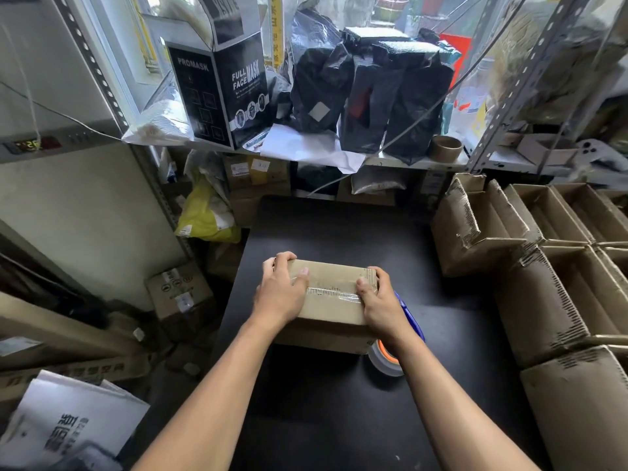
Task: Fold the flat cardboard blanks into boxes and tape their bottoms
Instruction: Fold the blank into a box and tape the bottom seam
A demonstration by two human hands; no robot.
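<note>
Gripping taped box (331,297) (tabletop), left hand (280,290), right hand (377,299)

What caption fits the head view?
Both hands, left hand and right hand, grip a taped cardboard box on the black table.

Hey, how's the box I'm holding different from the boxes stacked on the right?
The box in hand lies with a closed face up, a strip of clear tape along its seam; the stacked boxes stand open, flaps up, insides showing. The left hand and right hand grip the held one on the black table; nothing touches the stack. Both are plain brown cardboard.
</note>
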